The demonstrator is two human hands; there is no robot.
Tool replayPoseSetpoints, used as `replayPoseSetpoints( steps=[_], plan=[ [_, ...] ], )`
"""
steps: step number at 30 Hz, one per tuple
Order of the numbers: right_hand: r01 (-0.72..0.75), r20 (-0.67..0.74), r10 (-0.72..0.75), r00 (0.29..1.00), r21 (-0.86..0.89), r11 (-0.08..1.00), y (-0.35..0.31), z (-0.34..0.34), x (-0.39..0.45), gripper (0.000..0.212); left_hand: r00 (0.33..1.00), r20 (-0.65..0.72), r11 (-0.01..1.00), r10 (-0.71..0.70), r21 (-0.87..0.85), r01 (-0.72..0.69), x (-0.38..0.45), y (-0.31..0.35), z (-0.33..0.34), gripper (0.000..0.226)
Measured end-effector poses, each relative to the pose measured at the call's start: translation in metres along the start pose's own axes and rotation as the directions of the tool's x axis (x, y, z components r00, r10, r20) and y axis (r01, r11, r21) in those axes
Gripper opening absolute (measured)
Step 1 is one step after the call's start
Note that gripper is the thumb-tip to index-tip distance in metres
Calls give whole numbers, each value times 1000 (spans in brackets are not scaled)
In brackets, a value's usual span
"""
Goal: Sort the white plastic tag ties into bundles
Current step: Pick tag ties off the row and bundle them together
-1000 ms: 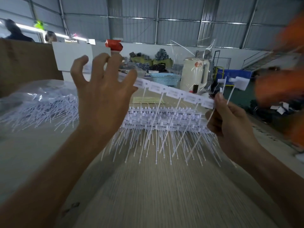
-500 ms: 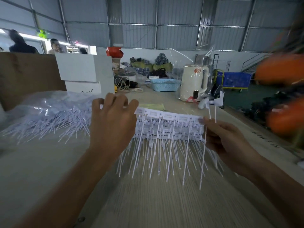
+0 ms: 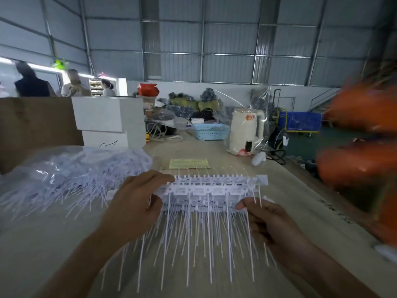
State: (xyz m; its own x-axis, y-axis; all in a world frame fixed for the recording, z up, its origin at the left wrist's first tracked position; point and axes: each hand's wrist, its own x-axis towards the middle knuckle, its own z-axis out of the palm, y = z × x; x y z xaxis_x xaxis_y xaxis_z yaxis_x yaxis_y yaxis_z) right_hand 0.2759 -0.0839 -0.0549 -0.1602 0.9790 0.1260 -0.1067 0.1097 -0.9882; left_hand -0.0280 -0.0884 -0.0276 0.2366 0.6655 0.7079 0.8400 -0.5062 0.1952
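— Hands first: what's the left hand (image 3: 137,203) doing?
— It's curled round the left end of the stacked strips of white tag ties (image 3: 209,191), thumb on the near side, fingers over the top edge.

— And further left of it?
— At about nine o'clock from that hand sits a big loose heap of ties (image 3: 71,175) under clear plastic wrap, lying on the surface (image 3: 53,244). Behind it, towards eleven o'clock, two white boxes (image 3: 107,121) stand stacked against a brown cardboard sheet (image 3: 36,127).

— Where's the stack itself?
— Dead centre, held between the two hands just above the surface, with the tag heads in a row on top and the thin tails fanning down towards six o'clock. At twelve o'clock beyond it lies a yellow slip of paper (image 3: 189,163).

— The right hand (image 3: 272,224)?
— It pinches the right end of the stack, thumb tip on the lower strip. A single tag sticks up past its fingertips.

— Anything off to the right?
— At one o'clock a cream kettle (image 3: 245,130) beside a light blue basket (image 3: 210,131). At three o'clock there are blurred orange shapes; I can't tell what they are.
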Motion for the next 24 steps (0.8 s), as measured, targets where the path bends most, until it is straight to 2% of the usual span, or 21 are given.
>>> replayPoseSetpoints(
  steps=[2,6,10,14,17,20,24],
  plan=[
    [38,-16,-39,999,-51,998,1,2,0,30,1000,27,998,3,-60,-1,0,1,-4,51],
    [25,-36,-27,999,-50,998,-1,3,0,35,994,55,995,99,-3,-99,1,4,-8,47],
    [-8,14,8,1000,-16,1000,1,10,0,46,984,84,987,158,25,-161,-1,3,-7,45],
    [-56,73,56,996,3,998,5,11,0,50,979,145,990,143,-17,-142,-3,4,-2,45],
    [-32,8,32,999,-32,999,5,11,1,47,983,143,993,116,-19,-115,-5,6,-1,42],
    [4,-78,-9,997,-68,998,6,13,1,40,978,138,985,157,47,-164,-4,6,-2,44],
    [33,-124,-51,991,-144,989,4,12,-2,45,976,130,973,177,127,-193,-3,8,-1,43]
  ],
)
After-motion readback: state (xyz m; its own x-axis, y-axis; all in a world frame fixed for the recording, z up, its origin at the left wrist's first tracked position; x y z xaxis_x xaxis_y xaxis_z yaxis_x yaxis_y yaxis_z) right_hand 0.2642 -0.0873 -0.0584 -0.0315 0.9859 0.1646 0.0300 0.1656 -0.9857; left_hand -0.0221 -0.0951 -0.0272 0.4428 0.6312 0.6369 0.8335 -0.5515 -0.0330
